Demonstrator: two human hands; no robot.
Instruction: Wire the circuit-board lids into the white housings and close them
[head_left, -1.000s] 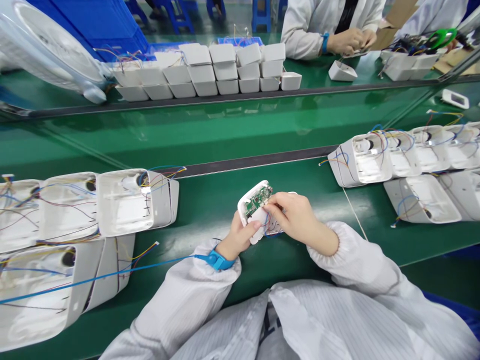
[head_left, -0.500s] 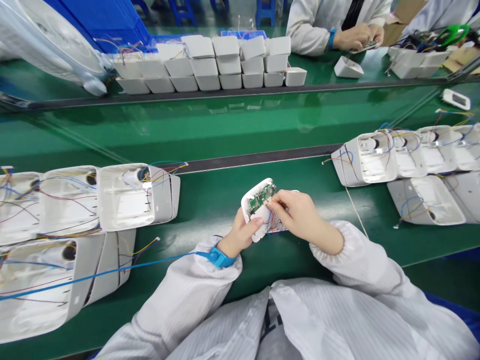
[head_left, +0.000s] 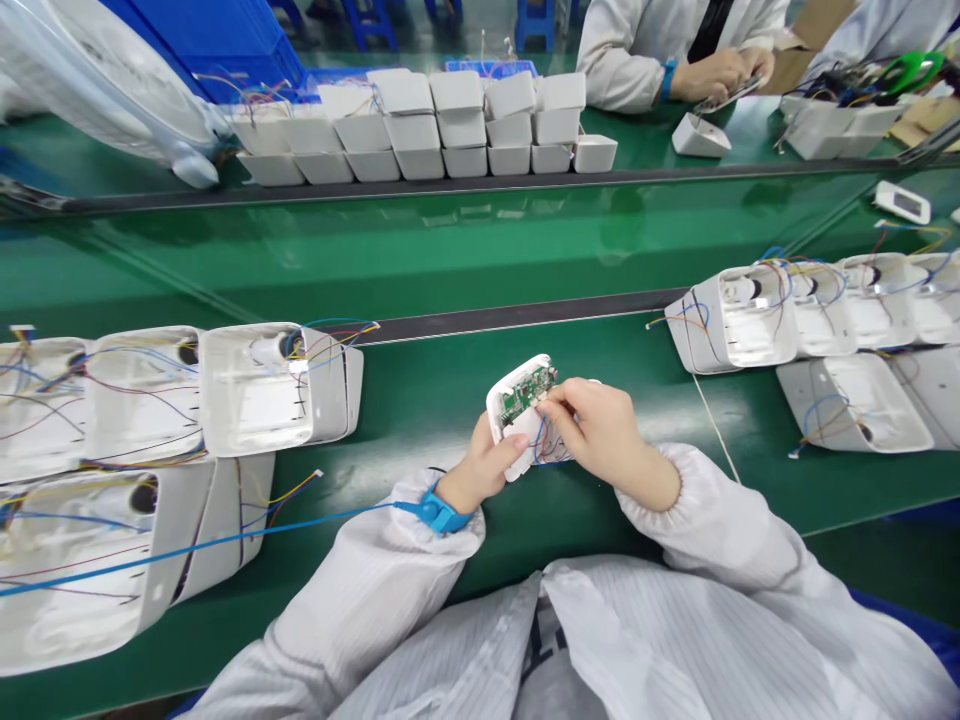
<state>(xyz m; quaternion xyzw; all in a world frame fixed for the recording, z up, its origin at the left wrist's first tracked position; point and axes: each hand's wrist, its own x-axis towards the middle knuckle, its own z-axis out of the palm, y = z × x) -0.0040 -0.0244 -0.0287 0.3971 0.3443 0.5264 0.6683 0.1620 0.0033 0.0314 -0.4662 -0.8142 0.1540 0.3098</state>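
Observation:
My left hand [head_left: 487,465] is closed around the lower left side of a white plastic cover [head_left: 517,462], with the thumb across its face. A green circuit board [head_left: 528,394] sits inside the cover's upper part. At the board's right edge, the finger and thumb of my right hand [head_left: 596,425] pinch what looks like a small wire connector, mostly hidden by the fingertips. Red and blue wires [head_left: 541,440] hang below the pinch, over the cover. A blue wrist strap [head_left: 442,512] with a cord is around my left wrist.
Open white housings [head_left: 259,395] with wires and motors stand at left, and more housings [head_left: 757,320] at right. A dark strip [head_left: 480,322] crosses the green bench. Beyond it are stacked white boxes [head_left: 461,125], a co-worker's hands [head_left: 720,75] and a small white device [head_left: 902,202].
Both hands keep their grip and hardly move. The whole view has shifted slightly. Across the bench, the co-worker's hands have tilted up the piece they hold.

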